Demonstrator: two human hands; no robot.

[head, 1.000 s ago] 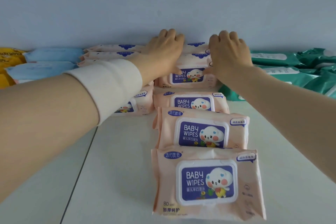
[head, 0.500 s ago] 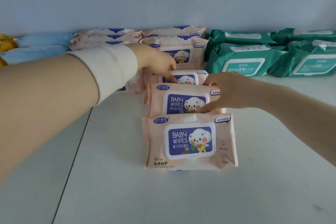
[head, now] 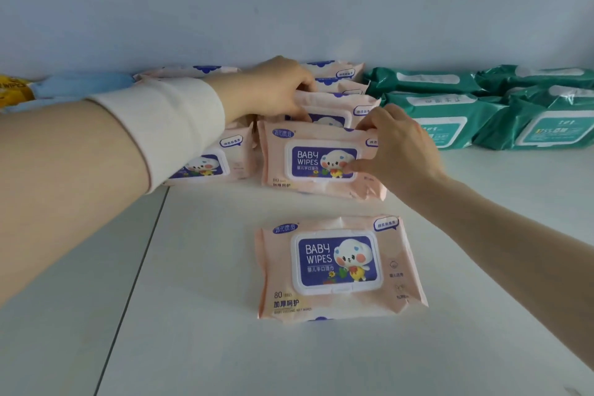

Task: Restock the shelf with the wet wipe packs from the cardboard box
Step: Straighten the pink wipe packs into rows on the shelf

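Pack (head: 305, 164) at twelve o'clock, pinched by right hand (head: 401, 151), is best pushed square against rear pack (head: 331, 111), gripped by left hand (head: 273, 87).

We take the front pack (head: 337, 267) as landmark: pink, label up, lying flat and alone on the white shelf (head: 209, 347). Just behind it, with a gap between, we log a second pack (head: 302, 164). The right hand (head: 398, 148) pinches its right end, thumb on the lid, fingers over the top edge. Behind that, the left hand (head: 273, 90) grips a third pack (head: 334, 106) by its left end. Green packs (head: 450, 106) lie behind and right of the landmark, blue packs (head: 80, 87) behind and left.
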